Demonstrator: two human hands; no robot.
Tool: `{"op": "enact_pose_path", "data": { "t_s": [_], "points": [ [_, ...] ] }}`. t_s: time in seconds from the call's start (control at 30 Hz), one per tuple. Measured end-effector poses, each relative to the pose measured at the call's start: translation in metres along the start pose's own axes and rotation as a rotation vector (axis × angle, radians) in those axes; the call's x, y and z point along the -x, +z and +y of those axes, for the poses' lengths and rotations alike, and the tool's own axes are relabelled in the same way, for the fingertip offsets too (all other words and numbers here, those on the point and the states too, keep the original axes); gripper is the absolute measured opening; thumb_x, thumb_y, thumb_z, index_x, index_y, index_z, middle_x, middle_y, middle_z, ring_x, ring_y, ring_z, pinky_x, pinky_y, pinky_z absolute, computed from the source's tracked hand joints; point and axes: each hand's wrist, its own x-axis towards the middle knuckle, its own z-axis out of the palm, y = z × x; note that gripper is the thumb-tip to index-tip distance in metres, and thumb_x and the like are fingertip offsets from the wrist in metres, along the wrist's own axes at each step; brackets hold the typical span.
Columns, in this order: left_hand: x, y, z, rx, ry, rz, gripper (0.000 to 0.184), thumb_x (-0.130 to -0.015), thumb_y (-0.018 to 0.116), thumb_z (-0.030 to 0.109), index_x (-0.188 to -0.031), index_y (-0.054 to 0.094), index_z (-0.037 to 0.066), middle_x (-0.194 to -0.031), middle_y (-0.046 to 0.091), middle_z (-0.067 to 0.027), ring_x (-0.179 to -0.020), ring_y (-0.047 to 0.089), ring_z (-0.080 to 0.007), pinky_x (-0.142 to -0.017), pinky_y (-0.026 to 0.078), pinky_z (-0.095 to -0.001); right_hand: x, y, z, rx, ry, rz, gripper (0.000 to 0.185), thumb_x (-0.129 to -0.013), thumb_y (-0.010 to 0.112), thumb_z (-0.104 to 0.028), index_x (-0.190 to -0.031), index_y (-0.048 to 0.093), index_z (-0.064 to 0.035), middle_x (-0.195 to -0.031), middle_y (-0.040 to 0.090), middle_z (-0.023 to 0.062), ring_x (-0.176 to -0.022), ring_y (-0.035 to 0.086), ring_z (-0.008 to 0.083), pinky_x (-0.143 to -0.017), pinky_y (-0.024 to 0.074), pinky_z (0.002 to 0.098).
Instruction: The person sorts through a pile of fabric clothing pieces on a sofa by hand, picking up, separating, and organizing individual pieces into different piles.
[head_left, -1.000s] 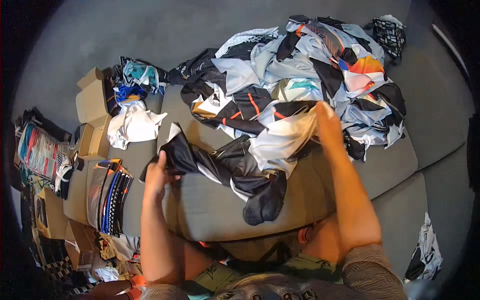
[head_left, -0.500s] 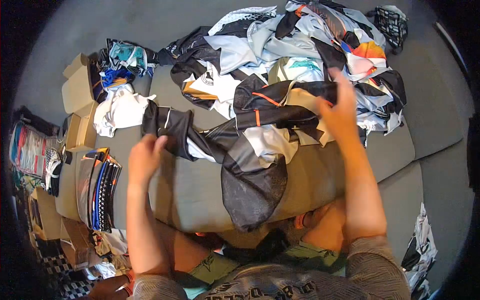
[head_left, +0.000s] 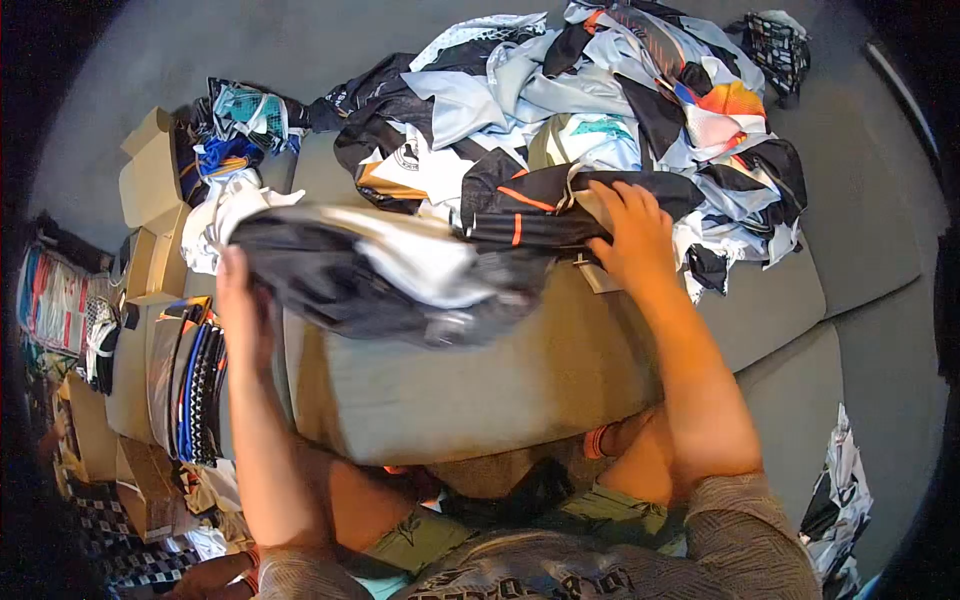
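Note:
My left hand (head_left: pixel 247 305) grips the left end of a black and white fabric piece (head_left: pixel 340 285). The cloth is lifted off the grey cushion and smeared by motion, its white patch facing up. My right hand (head_left: pixel 637 238) closes over a black fabric piece with orange trim (head_left: pixel 535 215) at the front of the cloth pile, thumb in front and fingers spread across the top. Just below that hand a small pale tag-like scrap (head_left: pixel 598 275) shows. Where the two black pieces meet, I cannot tell whether they are joined.
A large pile of mixed fabric pieces (head_left: pixel 560 90) covers the back of the grey couch cushion (head_left: pixel 480 400). On the left are white cloth (head_left: pixel 215 215), an open cardboard box (head_left: pixel 160 255) and a row of folded fabrics (head_left: pixel 195 385). More scraps (head_left: pixel 840 500) lie at lower right.
My left hand has moved left and taken the black and white piece, raising its hanging part off the cushion's front. My right hand has come down onto the orange-trimmed piece.

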Motion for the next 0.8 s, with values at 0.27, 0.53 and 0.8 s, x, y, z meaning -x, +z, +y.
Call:
{"op": "enact_pose_path", "data": {
  "t_s": [0.27, 0.53, 0.8],
  "points": [
    [-0.013, -0.009, -0.04, -0.879, 0.126, -0.229, 0.088, -0.095, 0.073, 0.034, -0.159, 0.026, -0.004, -0.16, 0.038, -0.0249, -0.144, 0.043, -0.0352, -0.119, 0.035, -0.0378, -0.021, -0.016, 0.02, -0.441, 0.332, 0.176, 0.035, -0.09, 0.058, -0.011, -0.124, 0.063, -0.0122, -0.101, 0.073, 0.013, -0.093, 0.065, 0.038, -0.085, 0.0501, 0.0452],
    [0.031, 0.044, -0.064, -1.454, 0.397, -0.606, 0.074, -0.08, 0.083, 0.027, -0.148, 0.054, 0.021, -0.154, 0.05, -0.0112, -0.138, 0.049, -0.0355, -0.111, 0.039, -0.0548, -0.022, -0.052, 0.078, -0.692, 0.547, 0.418, 0.037, -0.092, 0.055, -0.009, -0.128, 0.059, -0.0018, -0.119, 0.068, 0.0191, -0.103, 0.063, 0.0342, -0.097, 0.048, 0.0362],
    [-0.003, 0.027, -0.07, -0.673, 0.132, -0.219, 0.041, -0.094, 0.066, 0.013, -0.135, 0.063, 0.009, -0.125, 0.069, -0.0093, -0.107, 0.064, -0.0233, -0.093, 0.048, -0.031, 0.005, -0.027, 0.057, -0.389, 0.106, -0.303, 0.093, -0.074, 0.084, -0.021, -0.155, 0.041, -0.0103, -0.149, 0.05, 0.0197, -0.132, 0.052, 0.0382, -0.112, 0.0419, 0.0424]
  ]
}}
